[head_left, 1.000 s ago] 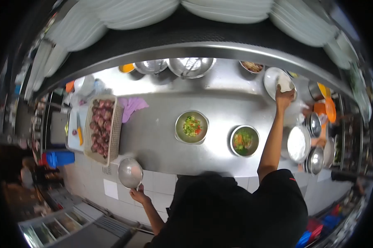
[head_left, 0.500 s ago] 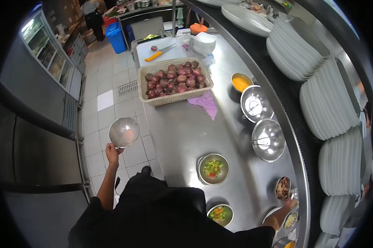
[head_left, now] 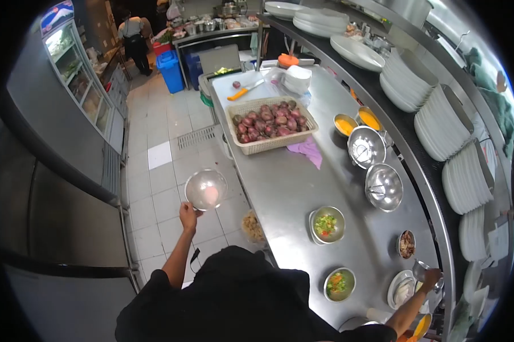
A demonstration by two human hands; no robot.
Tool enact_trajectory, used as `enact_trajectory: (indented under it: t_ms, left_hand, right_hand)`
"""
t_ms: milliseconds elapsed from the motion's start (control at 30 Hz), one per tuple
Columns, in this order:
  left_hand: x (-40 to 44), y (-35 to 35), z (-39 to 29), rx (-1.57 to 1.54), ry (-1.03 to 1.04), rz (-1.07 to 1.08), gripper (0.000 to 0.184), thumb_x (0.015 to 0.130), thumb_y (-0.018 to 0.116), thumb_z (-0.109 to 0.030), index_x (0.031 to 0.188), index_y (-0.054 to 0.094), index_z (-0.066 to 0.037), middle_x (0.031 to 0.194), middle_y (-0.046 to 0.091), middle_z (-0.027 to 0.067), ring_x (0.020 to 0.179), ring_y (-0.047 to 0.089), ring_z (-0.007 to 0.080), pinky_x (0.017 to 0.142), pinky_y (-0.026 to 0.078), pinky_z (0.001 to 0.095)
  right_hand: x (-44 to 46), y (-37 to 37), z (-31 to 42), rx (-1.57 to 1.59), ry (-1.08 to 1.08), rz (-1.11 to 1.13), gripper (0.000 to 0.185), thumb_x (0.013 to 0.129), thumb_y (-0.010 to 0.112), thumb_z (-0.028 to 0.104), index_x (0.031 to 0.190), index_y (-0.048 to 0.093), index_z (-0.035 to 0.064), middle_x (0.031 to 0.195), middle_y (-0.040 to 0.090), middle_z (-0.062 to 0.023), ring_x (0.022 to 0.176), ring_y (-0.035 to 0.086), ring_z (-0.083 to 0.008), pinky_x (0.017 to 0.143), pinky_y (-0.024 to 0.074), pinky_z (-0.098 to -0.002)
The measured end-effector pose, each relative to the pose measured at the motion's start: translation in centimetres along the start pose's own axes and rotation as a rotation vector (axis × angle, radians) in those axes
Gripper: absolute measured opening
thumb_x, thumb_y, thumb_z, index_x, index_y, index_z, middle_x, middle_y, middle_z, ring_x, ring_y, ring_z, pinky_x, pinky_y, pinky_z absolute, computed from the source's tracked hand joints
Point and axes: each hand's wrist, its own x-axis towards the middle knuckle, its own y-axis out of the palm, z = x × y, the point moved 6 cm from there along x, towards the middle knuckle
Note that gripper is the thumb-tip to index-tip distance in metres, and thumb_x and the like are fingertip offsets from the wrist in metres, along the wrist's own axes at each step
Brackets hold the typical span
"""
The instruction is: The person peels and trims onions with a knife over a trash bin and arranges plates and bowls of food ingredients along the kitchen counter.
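My left hand [head_left: 188, 218] grips the rim of a shiny metal bowl [head_left: 198, 183], held out over the floor to the left of the counter. Inside it lies a small pinkish mass [head_left: 211, 195] that I cannot identify. My right hand [head_left: 432, 278] is at the counter's right edge with fingers closed, over a small metal container [head_left: 420, 269]. What the fingers hold is hidden. Near that hand are a bowl of brown pieces [head_left: 406, 244] and a white dish with pale food [head_left: 404, 289]. Two metal bowls of chopped green and orange vegetables [head_left: 325, 224] stand closer to me.
A basket of red onions [head_left: 257, 146] sits on the steel counter [head_left: 279, 188], with a purple cloth [head_left: 308, 151] beside it. Behind it, a yellow-handled knife [head_left: 245, 91] lies on a white board. Stacked plates [head_left: 433, 131] line the right shelf. Another person [head_left: 133, 43] stands far back.
The view has shifted, so the counter and bowls appear farther right and more of the right end shows. My left hand still holds the bowl; my right hand stays among the small containers.
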Motion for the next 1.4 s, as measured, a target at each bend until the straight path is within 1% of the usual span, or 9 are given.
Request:
enact_trajectory:
  t_ms: [133,167,367,433,633,900,1000,1200,1400]
  left_hand:
    - [-0.9,-1.6,2.1,-0.077,-0.007,0.097,0.025,0.098,0.051,-0.025,0.091,0.050,0.000,0.087,0.057,0.0101,0.071,0.064,0.0204,0.059,0.059,0.0324]
    - [-1.0,-2.0,3.1,-0.034,-0.052,0.162,0.026,0.097,0.052,-0.025,0.094,0.049,0.000,0.092,0.057,0.0105,0.076,0.064,0.0215,0.062,0.058,0.0336]
    - [-1.5,-3.7,9.8,0.216,-0.212,0.495,0.042,0.093,0.053,-0.029,0.115,0.044,0.006,0.121,0.051,0.0207,0.095,0.061,0.0313,0.079,0.060,0.0419]
    - [0.6,-4.3,13.5,0.907,0.247,0.900,0.047,0.094,0.053,-0.033,0.119,0.045,0.006,0.124,0.050,0.0208,0.098,0.063,0.0329,0.077,0.060,0.0420]
    - [-7.3,0.8,17.8,0.842,-0.364,1.180,0.050,0.095,0.051,-0.035,0.123,0.043,0.005,0.126,0.050,0.0202,0.101,0.063,0.0328,0.081,0.058,0.0423]
    - [-25.1,-1.9,21.2,0.943,-0.309,1.450,0.053,0.096,0.047,-0.038,0.129,0.041,0.003,0.129,0.050,0.0195,0.104,0.062,0.0328,0.085,0.056,0.0427]
    - [-31.6,-7.1,22.5,0.955,-0.308,1.463,0.054,0.097,0.046,-0.039,0.131,0.040,0.003,0.130,0.050,0.0192,0.105,0.062,0.0328,0.087,0.055,0.0429]
    - [-36.3,-16.0,23.3,0.986,-0.291,1.408,0.057,0.098,0.043,-0.041,0.135,0.039,0.002,0.132,0.050,0.0187,0.108,0.062,0.0328,0.091,0.053,0.0433]
    - [-34.9,-19.8,21.8,0.756,-0.329,1.248,0.060,0.099,0.040,-0.043,0.139,0.037,0.001,0.134,0.049,0.0181,0.110,0.062,0.0328,0.094,0.051,0.0436]
  right_hand:
    - [-8.6,-2.1,-0.4,-0.014,-0.265,-0.600,0.020,0.086,0.058,0.021,0.095,0.068,0.0073,0.097,0.068,-0.0145,0.091,0.065,-0.0306,0.080,0.0511,-0.0428]
    - [-12.6,-8.6,-1.1,0.479,-0.029,-0.072,0.017,0.086,0.058,0.017,0.095,0.068,0.0061,0.096,0.067,-0.0174,0.090,0.064,-0.0331,0.077,0.0500,-0.0439]
    - [-40.8,-33.7,1.7,1.500,0.185,-0.102,0.022,0.085,0.068,0.006,0.106,0.067,-0.0007,0.100,0.069,-0.0133,0.087,0.067,-0.0208,0.079,0.0546,-0.0330]
    - [-49.8,-38.1,2.7,1.542,0.197,-0.035,0.026,0.084,0.070,0.008,0.109,0.065,0.0014,0.097,0.069,-0.0108,0.089,0.066,-0.0201,0.078,0.0549,-0.0319]
    - [-77.8,-36.0,9.0,1.826,0.538,0.496,0.018,0.088,0.069,0.023,0.098,0.064,0.0079,0.087,0.069,-0.0052,0.078,0.066,-0.0153,0.069,0.0502,-0.0333]
    - [-133.1,-27.9,0.4,0.751,1.972,0.361,0.021,0.085,0.071,0.030,0.092,0.067,0.0105,0.092,0.069,-0.0087,0.089,0.066,-0.0199,0.074,0.0522,-0.0342]
    - [-150.1,-33.3,-5.5,0.110,2.220,0.152,0.035,0.088,0.058,0.043,0.103,0.062,0.0121,0.099,0.068,-0.0157,0.096,0.063,-0.0385,0.083,0.0488,-0.0454]
    - [-168.0,-38.6,-8.7,-0.424,2.561,-0.063,0.027,0.088,0.059,0.028,0.110,0.060,0.0120,0.105,0.067,-0.0173,0.101,0.062,-0.0367,0.089,0.0471,-0.0458]
    - [-180.0,-34.7,-5.1,-0.311,2.543,0.582,0.034,0.080,0.066,0.030,0.101,0.066,0.0025,0.098,0.069,-0.0174,0.092,0.067,-0.0377,0.081,0.0523,-0.0490]
